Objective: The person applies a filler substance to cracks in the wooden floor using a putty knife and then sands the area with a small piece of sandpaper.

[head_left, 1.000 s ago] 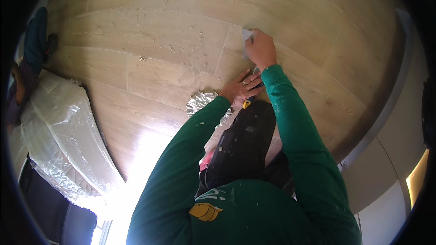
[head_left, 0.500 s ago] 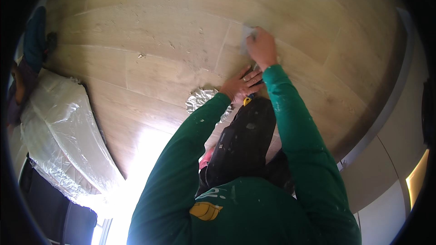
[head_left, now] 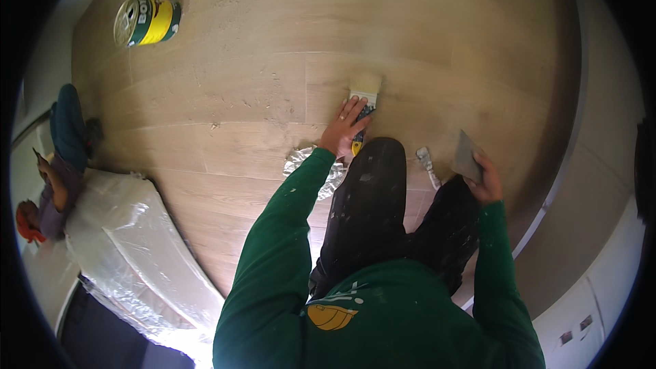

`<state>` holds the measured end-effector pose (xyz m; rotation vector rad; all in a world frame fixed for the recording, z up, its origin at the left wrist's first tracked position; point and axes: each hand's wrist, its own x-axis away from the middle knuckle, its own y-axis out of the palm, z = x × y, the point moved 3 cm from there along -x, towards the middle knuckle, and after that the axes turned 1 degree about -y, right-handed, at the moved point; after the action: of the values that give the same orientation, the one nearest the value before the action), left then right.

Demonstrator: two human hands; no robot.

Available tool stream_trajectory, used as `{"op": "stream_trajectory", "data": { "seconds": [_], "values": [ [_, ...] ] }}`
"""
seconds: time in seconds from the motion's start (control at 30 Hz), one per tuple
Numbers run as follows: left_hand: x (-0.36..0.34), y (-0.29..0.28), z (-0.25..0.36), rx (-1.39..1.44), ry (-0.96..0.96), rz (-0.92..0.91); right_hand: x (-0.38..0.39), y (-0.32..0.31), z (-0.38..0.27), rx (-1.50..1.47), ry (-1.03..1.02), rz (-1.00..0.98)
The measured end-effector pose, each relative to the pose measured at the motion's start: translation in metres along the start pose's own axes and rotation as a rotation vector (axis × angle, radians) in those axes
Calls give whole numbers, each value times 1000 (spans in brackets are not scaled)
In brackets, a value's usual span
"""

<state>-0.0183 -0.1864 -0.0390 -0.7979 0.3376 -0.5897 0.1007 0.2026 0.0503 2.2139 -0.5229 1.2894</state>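
Note:
My left hand [head_left: 346,128] rests on the floor in front of my knee, its fingers laid over the handle and metal band of a wide paintbrush [head_left: 364,99]. The brush has pale bristles pointing away from me and a dark handle with a yellow end. In my right hand [head_left: 488,181], beside my right knee, is a thin flat grey rectangular piece [head_left: 467,155], raised and tilted; whether it is sandpaper or a blade I cannot tell. Between my knee and that hand lies a narrow, white-smeared piece [head_left: 428,166]. Crumpled silver foil [head_left: 333,183] sits beside my left wrist.
Wood-look planks [head_left: 253,41] cover the floor, with scattered crumbs and dust [head_left: 249,104]. A green and yellow can [head_left: 149,21] stands far left. Plastic sheeting [head_left: 133,225] drapes something at the left, near another person [head_left: 60,178]. A pale wall [head_left: 608,184] runs along the right.
My right hand has come back from the floor ahead to beside my right knee, with the grey piece in it. The left hand now lies on the paintbrush. The view has shifted, showing the whole can.

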Motion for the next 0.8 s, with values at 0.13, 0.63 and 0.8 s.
{"op": "stream_trajectory", "data": {
  "seconds": [0.13,0.63,0.8],
  "values": [
    [-42,-27,34,145,-75,219,37,-105,66,-453,9,-63],
    [-55,-175,-15,-21,-433,434,23,-108,60,-491,-43,-87],
    [-111,-32,113,556,-353,129,27,-104,57,-538,-76,-87]
  ]
}}
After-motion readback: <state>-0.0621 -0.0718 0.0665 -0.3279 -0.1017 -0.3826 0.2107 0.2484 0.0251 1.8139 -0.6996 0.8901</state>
